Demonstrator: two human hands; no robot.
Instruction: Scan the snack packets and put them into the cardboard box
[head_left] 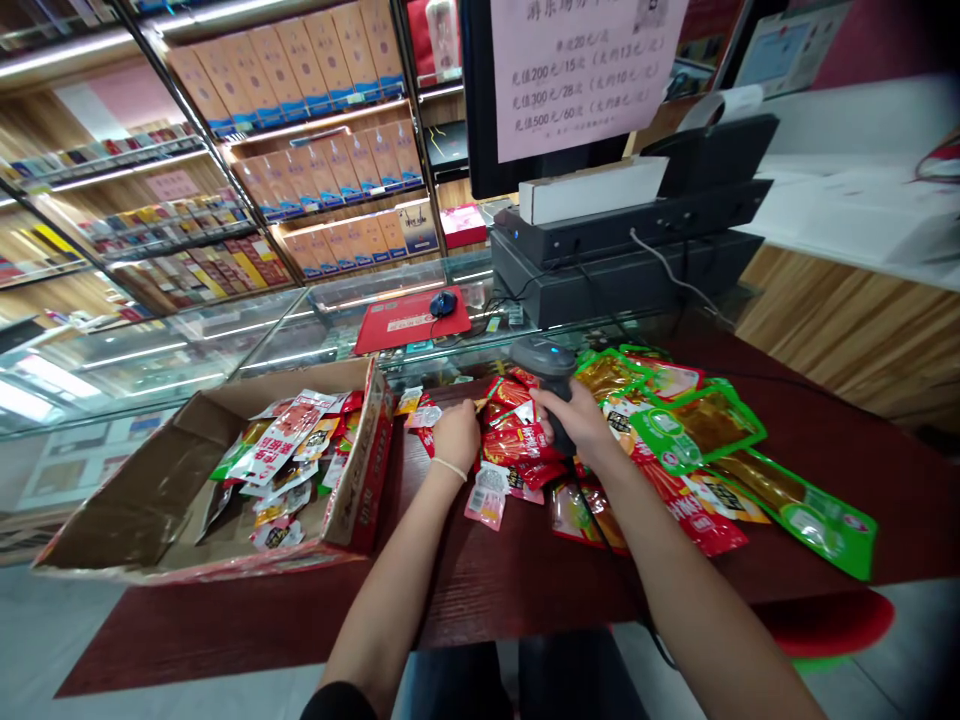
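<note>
Right hand (pixel 586 420) wrapped round the scanner (pixel 541 358) handle; scanner head sits just above the red snack packets (pixel 517 447), mid-table. Left hand (pixel 456 437) at left edge of that pile, fingers curled in; can't tell if it pinches a packet. Open cardboard box (pixel 358 465) to its left, part-filled with mixed packets. Green-edged packets (pixel 712 425) heaped right of the scanner. Beyond: mouse (pixel 443 303) on red mat (pixel 382 322), black cash drawer (pixel 622 285), then stocked shelves (pixel 322 160).

Pink sheet (pixel 581 75), on monitor (pixel 480 120) beyond far edge of desk (pixel 465 590): printed "20元/次", "充值200元/15次", "充值300元/28次", "充值500元/60次"; top line cropped.
</note>
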